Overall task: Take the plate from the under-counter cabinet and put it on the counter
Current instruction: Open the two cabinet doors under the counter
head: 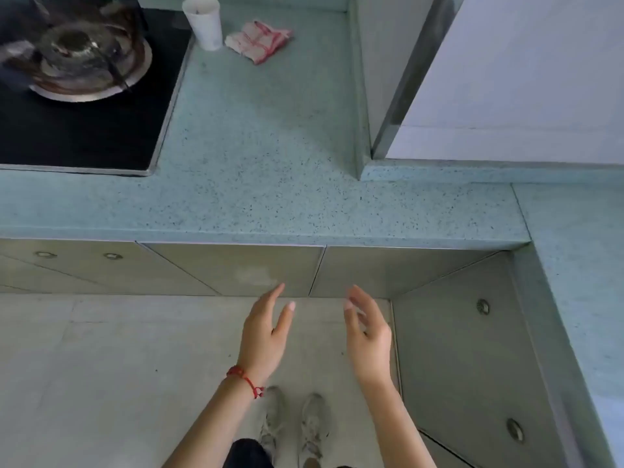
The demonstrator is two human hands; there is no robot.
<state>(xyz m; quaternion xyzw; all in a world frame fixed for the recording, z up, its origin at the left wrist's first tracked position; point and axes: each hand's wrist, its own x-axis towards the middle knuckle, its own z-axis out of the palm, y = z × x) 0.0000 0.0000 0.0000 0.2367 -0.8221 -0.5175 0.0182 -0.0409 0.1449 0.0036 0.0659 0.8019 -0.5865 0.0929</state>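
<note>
The speckled blue-green counter (270, 184) runs across the view, with grey under-counter cabinet doors (236, 270) below it, all closed. No plate is in sight. My left hand (265, 332), with a red string at the wrist, hangs in front of the doors, fingers apart and holding nothing. My right hand (368, 332) is beside it, also with fingers spread and nothing in it. Both fingertips point toward the seam between two doors, a little short of touching them.
A black gas hob (84, 130) with a burner sits at the counter's back left. A white paper cup (202, 21) and a folded pink-and-white cloth (258, 40) stand behind. The counter turns along the right side above more cabinet doors (472, 349). My shoes (293, 423) are on the pale floor.
</note>
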